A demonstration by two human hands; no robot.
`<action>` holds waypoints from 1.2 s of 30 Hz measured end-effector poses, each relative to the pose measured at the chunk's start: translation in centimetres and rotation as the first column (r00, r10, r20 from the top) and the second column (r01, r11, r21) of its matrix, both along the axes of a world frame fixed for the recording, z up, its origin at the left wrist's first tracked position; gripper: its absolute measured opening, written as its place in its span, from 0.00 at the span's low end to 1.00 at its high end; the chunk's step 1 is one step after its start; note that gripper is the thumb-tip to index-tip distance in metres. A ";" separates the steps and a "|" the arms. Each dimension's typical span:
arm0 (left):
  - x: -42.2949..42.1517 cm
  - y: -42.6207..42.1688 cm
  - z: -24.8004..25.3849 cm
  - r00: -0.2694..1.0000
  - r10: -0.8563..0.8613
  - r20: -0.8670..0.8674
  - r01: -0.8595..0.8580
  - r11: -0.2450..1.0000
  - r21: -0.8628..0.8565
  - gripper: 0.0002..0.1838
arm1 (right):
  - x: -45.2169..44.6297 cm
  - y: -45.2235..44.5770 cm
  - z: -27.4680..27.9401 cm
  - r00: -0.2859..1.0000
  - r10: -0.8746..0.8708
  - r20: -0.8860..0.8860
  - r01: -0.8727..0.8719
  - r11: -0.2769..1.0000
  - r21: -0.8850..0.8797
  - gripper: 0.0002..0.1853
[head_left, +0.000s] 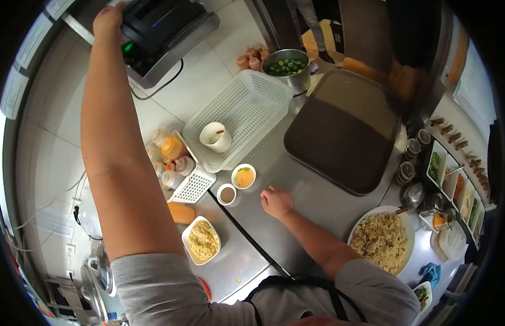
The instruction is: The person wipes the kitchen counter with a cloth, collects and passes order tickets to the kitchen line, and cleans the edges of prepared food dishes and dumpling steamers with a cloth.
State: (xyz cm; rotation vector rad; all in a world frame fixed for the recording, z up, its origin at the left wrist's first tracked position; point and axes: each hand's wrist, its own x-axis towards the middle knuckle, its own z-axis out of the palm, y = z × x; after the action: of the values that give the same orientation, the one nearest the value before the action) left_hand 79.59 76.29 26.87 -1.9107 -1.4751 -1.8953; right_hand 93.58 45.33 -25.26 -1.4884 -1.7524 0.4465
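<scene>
My left hand (108,20) is raised at the top left, against the edge of a black machine (154,27) with a green light; its fingers are mostly hidden. My right hand (277,201) rests on the steel counter (252,217) with its fingers curled in. Just left of it stand a small cup of brown sauce (227,194) and a cup of yellow liquid with green bits (244,176). A square bowl of yellow grains (203,240) is nearer to me. A big plate of fried rice (381,240) lies to the right.
A brown tray (344,130) lies at the back right. Behind the cups, a white basket (247,108) holds a white cup (215,137). Sauce bottles (172,148) stand left, a pot of green fruit (286,67) behind, garnish containers (453,187) right. A person's legs (312,24) show beyond.
</scene>
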 end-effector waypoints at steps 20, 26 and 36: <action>-0.7 -30.6 -16.0 0.511 -0.423 -0.748 0.363 0.895 -0.259 0.03 | 2.5 3.8 30.6 0.254 0.400 -0.881 -0.319 0.894 0.314 0.15; -6.3 -32.7 -11.7 0.543 -0.245 -0.803 0.126 0.969 -0.210 0.10 | 0.6 2.3 31.8 0.156 0.408 -0.899 0.070 0.904 0.422 0.08; -18.4 -32.0 5.6 0.941 0.210 0.266 -0.216 0.976 -0.006 0.10 | -1.6 -0.5 26.6 0.270 0.367 -0.890 -0.135 0.930 0.343 0.06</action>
State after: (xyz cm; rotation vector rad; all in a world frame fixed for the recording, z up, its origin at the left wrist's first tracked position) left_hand 61.24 44.29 32.46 -1.4600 -1.6426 -2.1157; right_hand 92.02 44.83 1.33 -0.4654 -0.9402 1.0386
